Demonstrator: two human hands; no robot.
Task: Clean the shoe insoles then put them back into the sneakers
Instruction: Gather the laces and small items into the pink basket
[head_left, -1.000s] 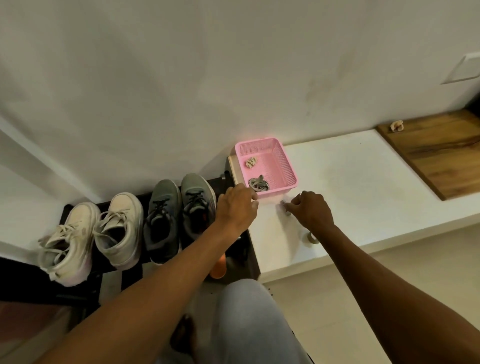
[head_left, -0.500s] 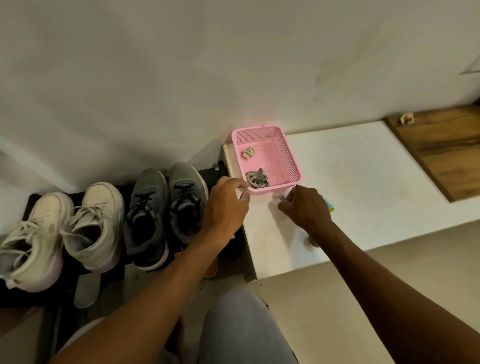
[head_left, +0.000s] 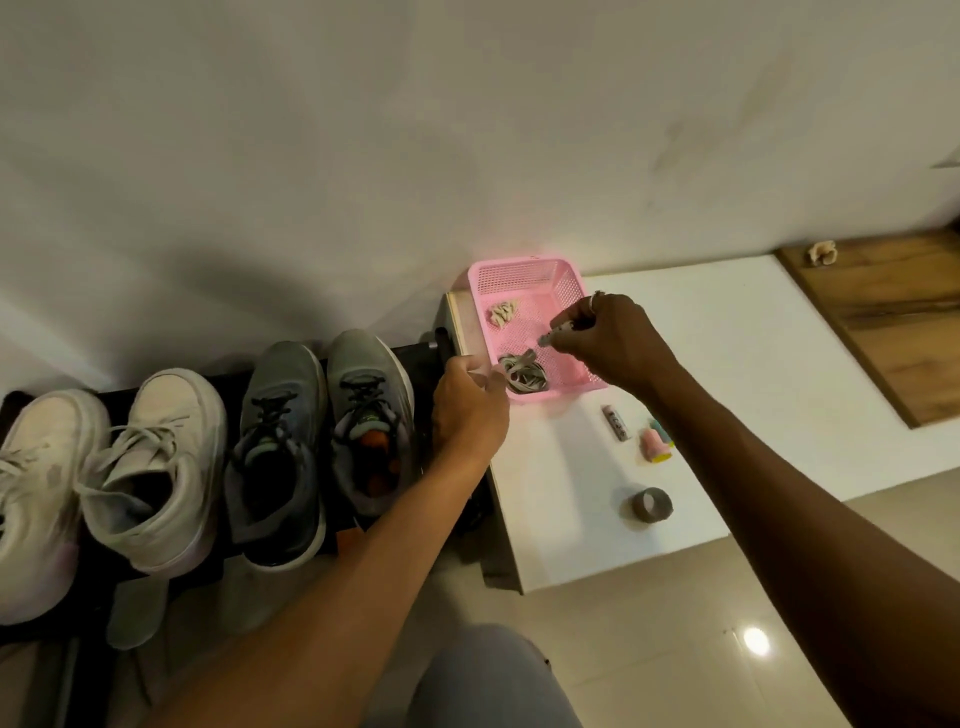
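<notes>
Reaching over the white flat desk (head_left: 753, 374), the person is busy with small things, not with insoles. The left hand (head_left: 470, 405) sits at the near corner of the pink plastic basket with holes (head_left: 519, 269). Its curled fingers (head_left: 480, 371) seem to pinch an end of the grey bundle of flat laces (head_left: 525, 378) inside the basket. The right hand (head_left: 621, 343) hangs over the basket and holds a small thin grey stick (head_left: 561, 332) at its fingertips.

The two grey sneakers (head_left: 291, 447) and the two white sneakers (head_left: 156, 457) stand in a row on the black shoe rack (head_left: 415, 353), just left of the desk. No insole shows plainly. A flat grey shape (head_left: 136, 610) pokes out under one white sneaker and may be an insole, but that is hard to tell.

It looks like the cleaning has not begun, so taking the insoles out, cleaning them and putting them back all seem left to do.
</notes>
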